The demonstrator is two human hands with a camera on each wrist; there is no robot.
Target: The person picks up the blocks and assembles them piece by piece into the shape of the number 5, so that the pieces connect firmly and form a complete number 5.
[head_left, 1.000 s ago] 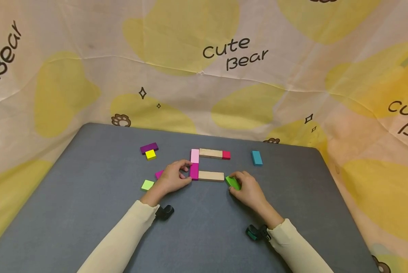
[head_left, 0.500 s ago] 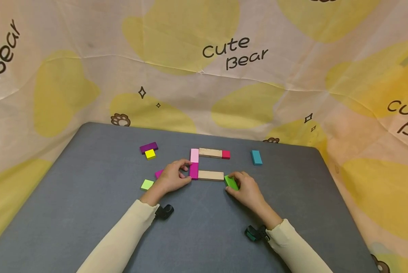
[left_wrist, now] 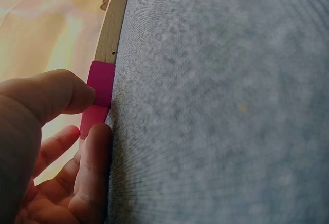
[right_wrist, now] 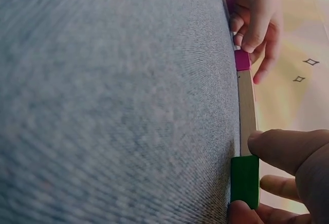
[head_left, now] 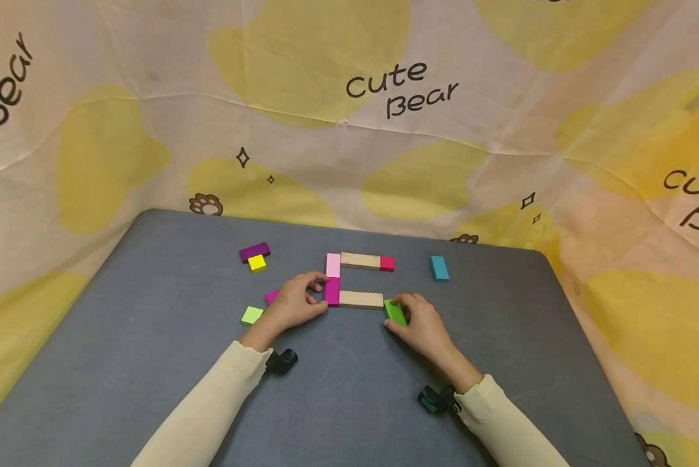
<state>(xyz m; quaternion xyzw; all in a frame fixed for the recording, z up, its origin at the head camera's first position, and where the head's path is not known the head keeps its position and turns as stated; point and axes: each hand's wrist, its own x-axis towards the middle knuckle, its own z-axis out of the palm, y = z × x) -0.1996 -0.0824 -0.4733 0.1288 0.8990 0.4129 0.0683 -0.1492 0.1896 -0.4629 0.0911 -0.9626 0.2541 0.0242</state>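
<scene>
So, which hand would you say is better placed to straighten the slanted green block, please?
Probably the right hand: it grips the green block beside one end of the nearer wooden block. The left hand is at the other end, by the magenta block.

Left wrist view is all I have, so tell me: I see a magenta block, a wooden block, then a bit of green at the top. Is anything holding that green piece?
Observer: Yes, the right hand has its grip on it; the head view shows that bright green block slanted rather than in line.

Operator: Does anything run parallel to my wooden block?

Observer: Yes, roughly. On the far side is a second wooden block, with a red block at its right end.

Operator: Anything lying farther right than that?

Observer: A blue block lies by itself to the right, touching none of the others.
</scene>
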